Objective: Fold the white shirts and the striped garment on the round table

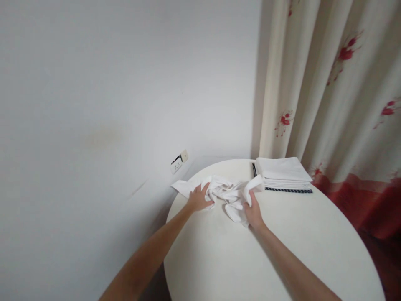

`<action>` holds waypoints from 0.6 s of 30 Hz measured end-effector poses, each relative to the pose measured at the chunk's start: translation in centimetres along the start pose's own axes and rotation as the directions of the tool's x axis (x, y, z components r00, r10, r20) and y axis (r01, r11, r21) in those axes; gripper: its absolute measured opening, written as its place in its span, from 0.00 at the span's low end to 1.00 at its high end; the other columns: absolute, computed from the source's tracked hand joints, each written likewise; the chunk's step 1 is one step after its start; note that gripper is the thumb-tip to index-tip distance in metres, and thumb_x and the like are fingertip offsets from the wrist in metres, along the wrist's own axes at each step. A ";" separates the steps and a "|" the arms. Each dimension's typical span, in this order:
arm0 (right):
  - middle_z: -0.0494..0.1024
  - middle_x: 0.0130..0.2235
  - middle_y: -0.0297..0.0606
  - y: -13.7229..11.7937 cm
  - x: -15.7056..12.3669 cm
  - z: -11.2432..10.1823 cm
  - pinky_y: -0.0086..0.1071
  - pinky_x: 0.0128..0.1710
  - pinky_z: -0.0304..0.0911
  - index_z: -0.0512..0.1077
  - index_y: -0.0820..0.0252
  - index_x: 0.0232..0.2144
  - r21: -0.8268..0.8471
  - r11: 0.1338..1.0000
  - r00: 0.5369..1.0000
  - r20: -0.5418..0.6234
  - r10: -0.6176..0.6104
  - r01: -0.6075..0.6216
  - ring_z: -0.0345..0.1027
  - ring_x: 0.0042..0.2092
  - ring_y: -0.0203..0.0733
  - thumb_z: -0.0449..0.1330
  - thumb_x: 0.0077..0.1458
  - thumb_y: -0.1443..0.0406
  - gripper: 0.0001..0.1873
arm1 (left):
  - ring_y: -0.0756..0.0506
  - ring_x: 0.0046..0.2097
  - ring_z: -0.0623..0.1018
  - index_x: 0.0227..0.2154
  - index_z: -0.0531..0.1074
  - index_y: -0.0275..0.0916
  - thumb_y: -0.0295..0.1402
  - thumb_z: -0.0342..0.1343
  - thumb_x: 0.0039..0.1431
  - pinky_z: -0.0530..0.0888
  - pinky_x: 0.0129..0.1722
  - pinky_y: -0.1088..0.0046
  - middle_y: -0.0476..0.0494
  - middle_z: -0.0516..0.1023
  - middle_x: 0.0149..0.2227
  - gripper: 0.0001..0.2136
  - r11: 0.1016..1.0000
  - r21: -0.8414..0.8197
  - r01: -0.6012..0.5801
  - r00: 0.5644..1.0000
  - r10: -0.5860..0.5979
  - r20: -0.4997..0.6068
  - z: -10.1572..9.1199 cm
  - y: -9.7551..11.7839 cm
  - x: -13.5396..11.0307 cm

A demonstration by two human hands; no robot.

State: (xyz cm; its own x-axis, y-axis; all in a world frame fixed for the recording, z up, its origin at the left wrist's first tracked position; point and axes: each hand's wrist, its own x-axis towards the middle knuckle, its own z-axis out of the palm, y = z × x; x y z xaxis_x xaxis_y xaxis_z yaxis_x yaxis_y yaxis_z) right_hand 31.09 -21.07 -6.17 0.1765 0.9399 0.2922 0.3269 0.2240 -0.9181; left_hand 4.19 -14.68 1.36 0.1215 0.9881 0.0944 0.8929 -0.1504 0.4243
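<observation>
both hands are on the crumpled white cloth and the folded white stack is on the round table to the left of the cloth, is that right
Not quite: the head view shows the folded white stack to the right of the crumpled white cloth. The left hand and right hand are indeed on the cloth, and the stack is on the round table.

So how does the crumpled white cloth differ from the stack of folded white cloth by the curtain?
The crumpled white cloth is bunched and creased, while the stack of folded white cloth lies flat in layers. The left hand and right hand are on the crumpled white cloth; neither touches the stack of folded white cloth. Both are white and on the round table.
</observation>
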 end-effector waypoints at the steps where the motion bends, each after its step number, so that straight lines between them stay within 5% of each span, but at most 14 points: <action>1: 0.63 0.66 0.45 -0.1 -0.1 0.2 0.56 0.68 0.44 0.54 0.59 0.67 0.005 1.000 1.000 -0.015 0.003 -0.003 0.47 0.70 0.53 0.51 0.48 0.67 0.42 | 0.28 0.65 0.65 0.61 0.66 0.45 0.39 0.69 0.47 0.60 0.62 0.50 0.30 0.67 0.63 0.36 1.000 0.002 0.008 1.000 -0.008 -0.024 0.7 -0.3 -0.1; 4: 0.72 0.59 0.48 -1.0 0.4 -0.1 0.55 0.65 0.52 0.72 0.58 0.54 0.031 0.999 0.999 -0.008 -0.039 0.039 0.61 0.63 0.56 0.53 0.42 0.68 0.33 | 0.32 0.58 0.73 0.50 0.73 0.42 0.34 0.63 0.54 0.65 0.58 0.56 0.33 0.78 0.49 0.20 0.996 -0.055 0.065 0.995 -0.068 -0.068 0.8 -0.7 0.9; 7: 0.79 0.50 0.48 -2.9 3.0 -1.5 0.51 0.61 0.59 0.78 0.61 0.42 0.069 0.994 0.995 -0.052 -0.083 0.086 0.70 0.55 0.55 0.53 0.40 0.66 0.25 | 0.34 0.53 0.77 0.38 0.75 0.41 0.31 0.62 0.52 0.69 0.54 0.61 0.38 0.81 0.39 0.09 0.978 -0.180 0.104 0.984 -0.128 -0.127 -1.2 -0.5 3.0; 10: 0.81 0.46 0.47 -6.5 7.9 -3.5 0.48 0.59 0.61 0.80 0.61 0.38 0.089 0.987 0.983 -0.141 -0.121 0.134 0.71 0.54 0.54 0.51 0.43 0.64 0.22 | 0.36 0.46 0.79 0.31 0.75 0.37 0.32 0.60 0.53 0.73 0.46 0.64 0.39 0.80 0.34 0.05 0.926 -0.361 0.110 0.960 -0.193 -0.204 -4.5 0.6 5.6; 13: 0.82 0.45 0.42 -11.5 13.1 -5.6 0.44 0.58 0.61 0.80 0.58 0.35 0.101 0.964 0.956 -0.188 -0.224 0.245 0.71 0.53 0.50 0.51 0.46 0.64 0.19 | 0.40 0.40 0.79 0.35 0.75 0.34 0.36 0.58 0.55 0.75 0.38 0.66 0.39 0.80 0.32 0.10 0.826 -0.560 0.059 0.933 -0.246 -0.264 -9.4 2.3 8.4; 18: 0.73 0.61 0.40 -18.0 16.1 -6.7 0.46 0.61 0.56 0.81 0.57 0.38 0.076 0.757 0.759 -0.135 -0.637 0.649 0.67 0.59 0.49 0.55 0.52 0.66 0.16 | 0.45 0.40 0.79 0.45 0.74 0.34 0.37 0.57 0.58 0.77 0.38 0.70 0.40 0.81 0.38 0.15 0.644 -0.754 -0.130 0.910 -0.225 -0.349 -17.5 4.8 11.1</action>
State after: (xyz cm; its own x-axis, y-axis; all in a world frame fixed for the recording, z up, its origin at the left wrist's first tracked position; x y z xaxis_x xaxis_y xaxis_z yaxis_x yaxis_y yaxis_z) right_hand 34.30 -11.70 16.87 0.0512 0.5363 0.8425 0.2912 0.7989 -0.5262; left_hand 2.23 -5.02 20.26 -0.2419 0.9211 0.3050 0.2319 -0.2503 0.9400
